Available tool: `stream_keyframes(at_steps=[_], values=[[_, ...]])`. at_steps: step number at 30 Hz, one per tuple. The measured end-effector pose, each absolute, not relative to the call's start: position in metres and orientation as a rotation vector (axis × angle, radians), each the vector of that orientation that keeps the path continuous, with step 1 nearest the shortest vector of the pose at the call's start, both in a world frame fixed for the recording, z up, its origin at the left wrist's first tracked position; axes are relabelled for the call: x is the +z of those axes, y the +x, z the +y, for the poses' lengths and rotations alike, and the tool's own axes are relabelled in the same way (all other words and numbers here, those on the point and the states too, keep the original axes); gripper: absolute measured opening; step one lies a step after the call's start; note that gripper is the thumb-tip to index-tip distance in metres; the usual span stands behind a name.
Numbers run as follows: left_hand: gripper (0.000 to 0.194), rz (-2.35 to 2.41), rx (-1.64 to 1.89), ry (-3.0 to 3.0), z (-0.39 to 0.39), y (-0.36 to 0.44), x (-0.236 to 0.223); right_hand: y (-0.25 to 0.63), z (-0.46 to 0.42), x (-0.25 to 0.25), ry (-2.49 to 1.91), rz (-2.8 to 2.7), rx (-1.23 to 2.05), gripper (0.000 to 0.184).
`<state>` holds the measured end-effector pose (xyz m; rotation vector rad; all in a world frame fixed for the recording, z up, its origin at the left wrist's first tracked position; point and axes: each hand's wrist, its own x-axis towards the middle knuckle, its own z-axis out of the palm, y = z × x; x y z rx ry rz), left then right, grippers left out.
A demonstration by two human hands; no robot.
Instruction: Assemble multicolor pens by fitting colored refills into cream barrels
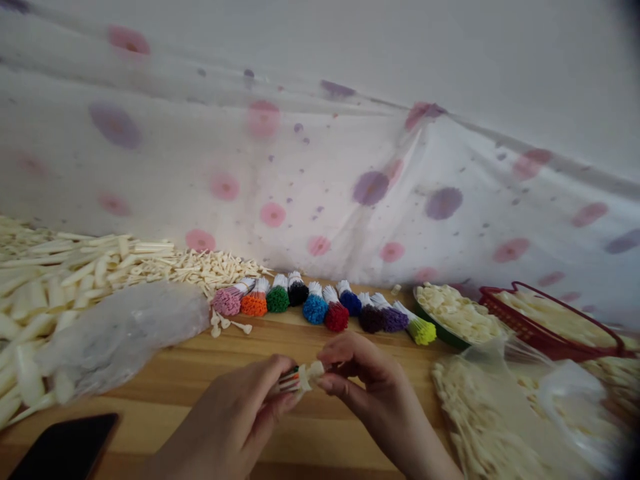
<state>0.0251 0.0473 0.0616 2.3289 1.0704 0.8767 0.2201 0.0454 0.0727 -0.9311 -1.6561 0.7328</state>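
My left hand [235,407] is closed around a small bunch of thin white sticks with coloured parts [289,381], including green and orange. At their right end is a cream plastic piece [311,375]; I cannot tell how far the sticks go into it. Thumb and fingers of my right hand [373,383] pinch at the far side of this piece. Beyond my hands lies a row of stick bundles with coloured tips, among them a red bundle [337,315], a light blue bundle [315,307] and a yellow bundle [421,329].
Heaps of cream plastic parts [85,273] and a clear plastic bag [135,327] lie at left. A dark flat object [65,447] is at the near left. At right stand a green bowl [450,337], a red basket [530,333] and a filled plastic bag [500,413]. A dotted sheet [300,167] hangs behind.
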Motion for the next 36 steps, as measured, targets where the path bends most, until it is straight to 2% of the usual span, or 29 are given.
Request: stream_keyframes(at_steps=[5,13,22,25,27,30,34,36], values=[[0.014,1.031,0.940,2.341,0.049,0.026,0.062,0.222,0.044,0.076,-0.831,-1.699,0.711,0.016],[0.015,1.015,0.949,2.321,0.048,0.027,0.062,0.223,0.045,0.077,-0.843,-1.692,0.744,0.010],[0.020,0.955,1.077,2.379,0.052,0.023,0.062,0.219,0.034,0.091,-0.888,-1.835,0.454,0.004],[0.022,0.941,1.049,2.357,0.052,0.023,0.060,0.218,0.035,0.089,-0.937,-1.833,0.412,0.020],[0.023,0.934,1.032,2.284,0.053,0.022,0.058,0.218,0.034,0.088,-0.937,-1.849,0.381,0.022],[0.016,0.915,0.975,2.080,0.057,0.020,0.053,0.218,0.029,0.090,-0.881,-1.937,0.248,0.010],[0.009,0.889,0.955,1.882,0.064,0.017,0.048,0.219,0.017,0.095,-0.828,-2.079,0.024,0.021],[0.010,0.848,0.992,1.854,0.066,0.017,0.047,0.219,0.011,0.097,-0.845,-2.087,-0.051,0.019]])
